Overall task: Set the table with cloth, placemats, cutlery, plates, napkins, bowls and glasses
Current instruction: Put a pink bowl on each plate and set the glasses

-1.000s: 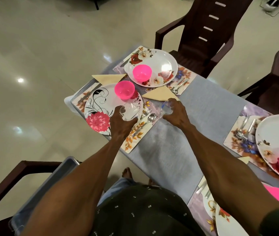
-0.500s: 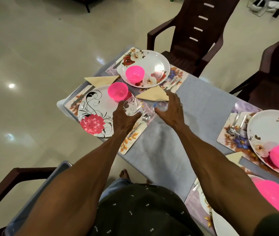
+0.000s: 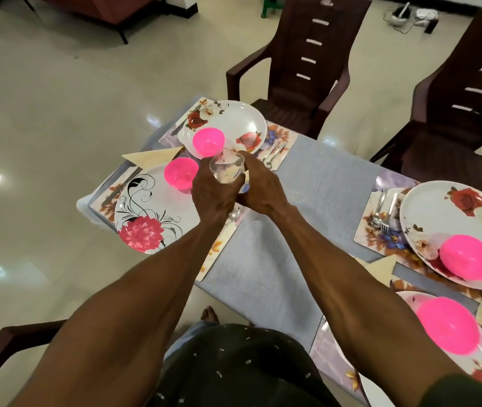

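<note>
Left hand [image 3: 212,195] gripping a clear, empty glass [image 3: 227,169] upright above the counter [image 3: 316,183], at 5 o'clock from the far pink bowl [image 3: 208,141]; right hand [image 3: 260,186] curled just beside, contents hidden.

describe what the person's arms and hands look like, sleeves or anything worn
Both forearms are bare. The left hand and right hand show no rings, watch or gloves. A dark green sleeve shows on the right upper arm, at the frame's corner. No left sleeve is in view.
</note>
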